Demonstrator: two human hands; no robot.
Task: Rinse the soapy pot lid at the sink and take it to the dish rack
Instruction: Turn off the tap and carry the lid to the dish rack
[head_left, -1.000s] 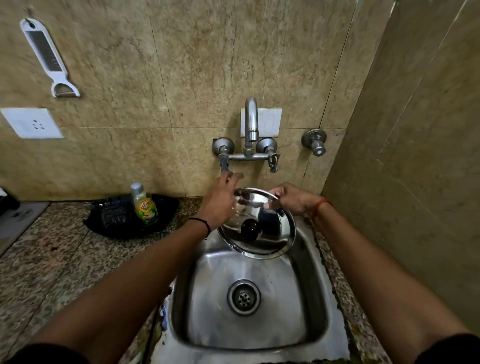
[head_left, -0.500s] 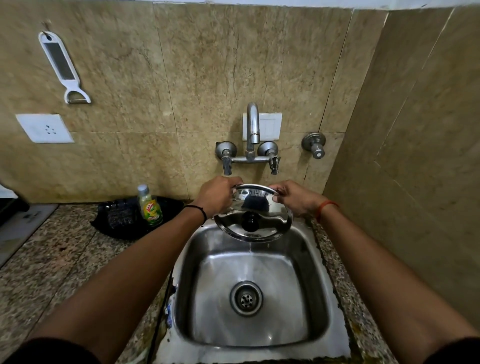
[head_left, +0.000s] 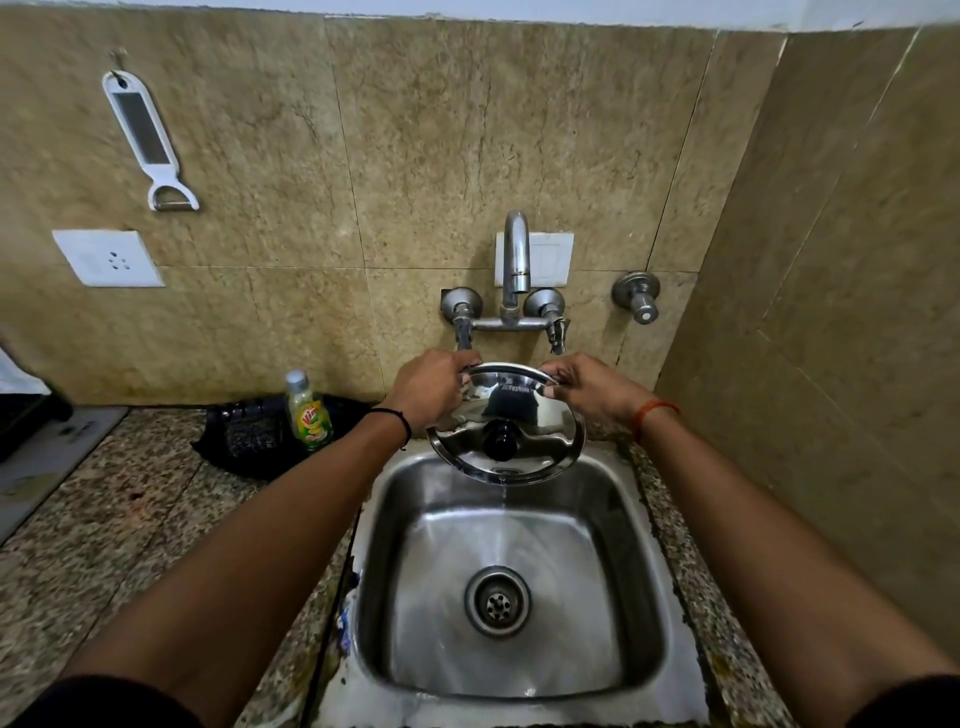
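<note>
Both hands on the pot lid (head_left: 506, 426), held tilted over the back of the sink (head_left: 644, 561), just below the wall tap (head_left: 514, 260). Left hand (head_left: 428, 389) grip: fingers curled over the lid's upper-left rim, grasping it. Right hand (head_left: 589, 387) grip: fingers pinching the upper-right rim, also grasping. Lid's top side faces the camera, black knob (head_left: 500, 441) at centre; steel surface looks shiny, can't tell if any soap is on it. Thin stream of water (head_left: 504, 493) runs off the lid's lowest edge into the basin; basin floor is wet around the drain (head_left: 497, 601). Can't tell whether the tap is running, the spout's outlet is apart from the lid's top edge. On the granite table (head_left: 104, 519) left of the sink: dish soap bottle (head_left: 307, 413) standing upright, touching a black tray (head_left: 249, 436) behind it. White peeler (head_left: 148, 140) hangs on the wall above a socket plate (head_left: 108, 258).
</note>
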